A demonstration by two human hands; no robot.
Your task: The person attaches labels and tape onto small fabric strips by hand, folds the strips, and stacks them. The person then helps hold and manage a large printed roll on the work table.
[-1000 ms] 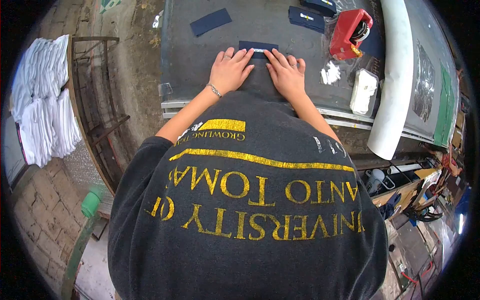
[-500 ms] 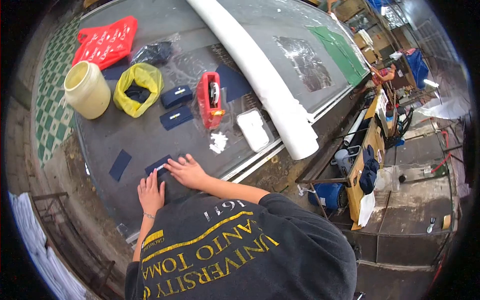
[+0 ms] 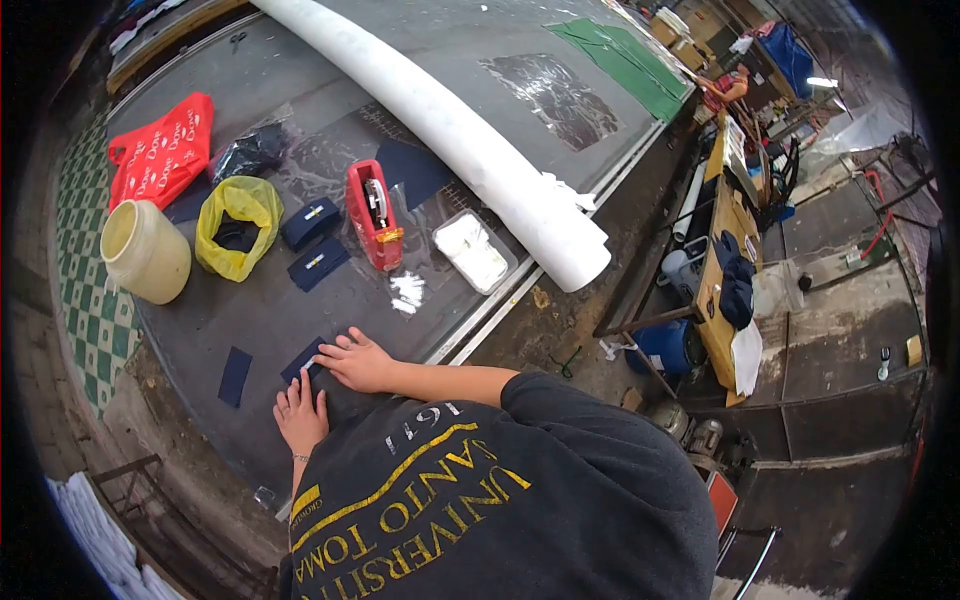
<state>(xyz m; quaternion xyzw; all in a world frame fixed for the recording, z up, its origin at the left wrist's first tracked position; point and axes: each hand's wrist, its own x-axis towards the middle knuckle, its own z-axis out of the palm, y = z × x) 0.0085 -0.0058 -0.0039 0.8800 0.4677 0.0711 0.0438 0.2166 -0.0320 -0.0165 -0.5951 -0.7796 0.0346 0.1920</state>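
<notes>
A navy fabric strip [image 3: 300, 362] with a small white label [image 3: 307, 368] on it lies at the near edge of the dark table. My left hand [image 3: 302, 418] has its fingers stretched out, their tips at the lower edge of the strip by the label. My right hand [image 3: 358, 364] rests across the strip's right end, fingers spread and thumb apart. Its fingertips touch the cloth near the label and hide part of it. Another navy strip [image 3: 235, 377] lies to the left. Beyond the hands, a small pile of white labels [image 3: 407, 292] sits beside a red tape dispenser [image 3: 372, 215].
Two stacks of navy pieces [image 3: 319, 263] stand near a yellow plastic bag [image 3: 236, 228], a cream tub [image 3: 146, 251] and a red bag [image 3: 163, 152]. To the right are a clear tray of white pieces [image 3: 474, 252] and a long white roll [image 3: 450, 140]. A person [image 3: 722, 92] is far off.
The view has shifted, so the table items appear further left and lower. Both hands stay at the same strip, with only slight finger movement.
</notes>
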